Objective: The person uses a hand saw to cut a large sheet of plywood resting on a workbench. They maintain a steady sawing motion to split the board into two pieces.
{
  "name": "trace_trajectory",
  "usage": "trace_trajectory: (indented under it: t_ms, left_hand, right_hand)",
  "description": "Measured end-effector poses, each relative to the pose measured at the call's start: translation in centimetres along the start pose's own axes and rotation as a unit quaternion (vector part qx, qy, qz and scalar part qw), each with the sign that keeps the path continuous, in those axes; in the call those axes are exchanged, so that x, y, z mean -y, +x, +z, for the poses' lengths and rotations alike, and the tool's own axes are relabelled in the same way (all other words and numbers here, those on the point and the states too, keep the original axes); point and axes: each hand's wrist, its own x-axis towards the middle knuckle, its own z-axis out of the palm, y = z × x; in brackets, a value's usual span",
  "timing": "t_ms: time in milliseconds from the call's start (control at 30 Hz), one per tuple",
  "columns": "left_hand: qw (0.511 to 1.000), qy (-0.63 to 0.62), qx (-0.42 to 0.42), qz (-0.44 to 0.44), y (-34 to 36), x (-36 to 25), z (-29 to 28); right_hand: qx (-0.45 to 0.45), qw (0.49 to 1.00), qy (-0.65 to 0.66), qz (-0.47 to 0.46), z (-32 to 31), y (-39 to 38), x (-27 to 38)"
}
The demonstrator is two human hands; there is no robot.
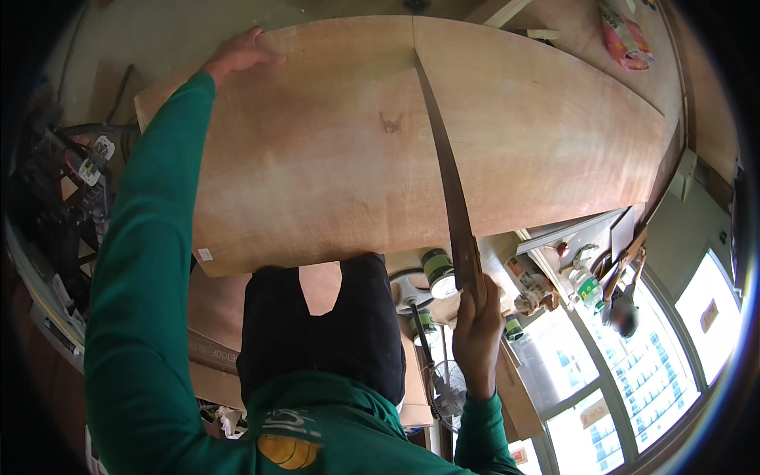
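Note:
A large plywood sheet (317, 158) lies before me, its near edge at my thighs. My right hand (479, 336) is closed round the handle of a hand saw (450, 178). The long dark blade slants away across the sheet, its tip by a thin straight line (414, 32) that runs in from the far edge. Whether the teeth are in the wood I cannot tell. At the sheet's far left edge my left hand (241, 57) grips the rim, with part of the hand on the top face; some of its fingers are hidden.
Cans (439, 273) and a standing fan (449, 388) are beyond the saw handle at the right. A green-labelled bottle (587, 291) stands near bright windows (645, 372). Dark equipment (75, 190) crowds the left side. A pink bag (625, 39) lies at the far right.

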Motion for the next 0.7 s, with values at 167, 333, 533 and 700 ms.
trace_trajectory:
  t_ms: [167, 333, 533, 700]
  left_hand:
    - [0.999, -0.026, 0.033, 0.019, 0.7, -0.4, -0.4]
    - [1.000, 0.004, -0.001, 0.019, 1.0, -1.0, -0.2]
    - [1.000, -0.014, 0.017, -0.008, -0.1, 0.3, 0.3]
    - [1.000, 0.020, 0.009, 0.000, -0.3, -0.4, -0.7]
  right_hand:
    - [-0.030, 0.992, -0.005, -0.125, 7.8, 14.4, -2.2]
    - [-0.092, 0.977, 0.039, -0.189, 12.1, 25.8, 0.6]
    - [0.008, 0.999, -0.007, -0.030, 1.2, 2.9, 0.2]
    - [0.000, 0.995, -0.022, -0.101, 3.3, 7.5, -0.7]
